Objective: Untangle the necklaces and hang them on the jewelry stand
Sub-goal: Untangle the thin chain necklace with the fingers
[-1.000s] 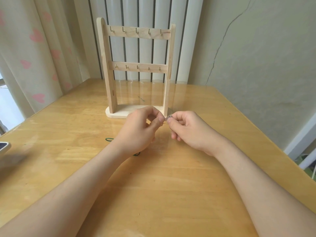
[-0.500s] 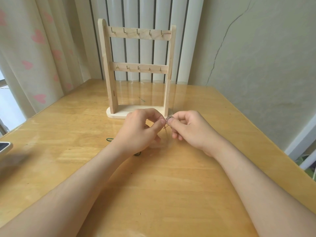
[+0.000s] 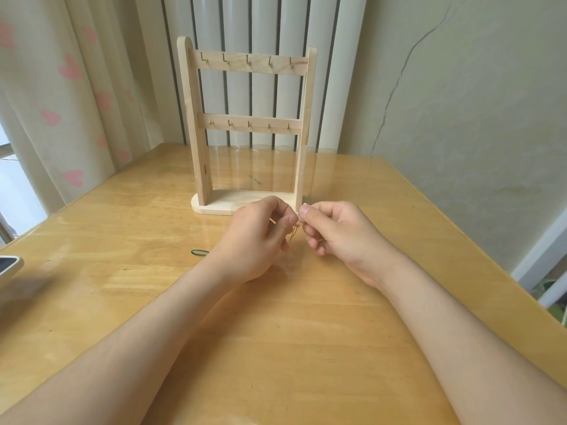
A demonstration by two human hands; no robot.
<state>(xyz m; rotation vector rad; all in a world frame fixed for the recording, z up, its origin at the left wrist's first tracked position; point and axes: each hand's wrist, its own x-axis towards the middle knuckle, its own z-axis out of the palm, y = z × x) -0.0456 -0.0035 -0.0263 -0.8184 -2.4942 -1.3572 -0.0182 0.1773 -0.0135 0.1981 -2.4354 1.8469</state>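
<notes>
A wooden jewelry stand (image 3: 248,130) with two rails of small gold hooks stands upright at the back of the table, all hooks bare. Just in front of its base, my left hand (image 3: 254,240) and my right hand (image 3: 334,231) meet fingertip to fingertip. Both pinch a thin gold necklace chain (image 3: 295,230), which hangs in a short tangle between them. Most of the chain is hidden by my fingers. A dark green loop (image 3: 199,253) lies on the table, partly hidden under my left wrist.
The wooden table (image 3: 276,332) runs to an edge on the right. A grey device corner (image 3: 9,265) pokes in at the left edge. A heart-print curtain (image 3: 61,102) hangs at the left, a white radiator (image 3: 260,26) behind the stand.
My hands stay together in front of the stand. The fingers have shifted slightly on the chain, and a short length now dangles between them.
</notes>
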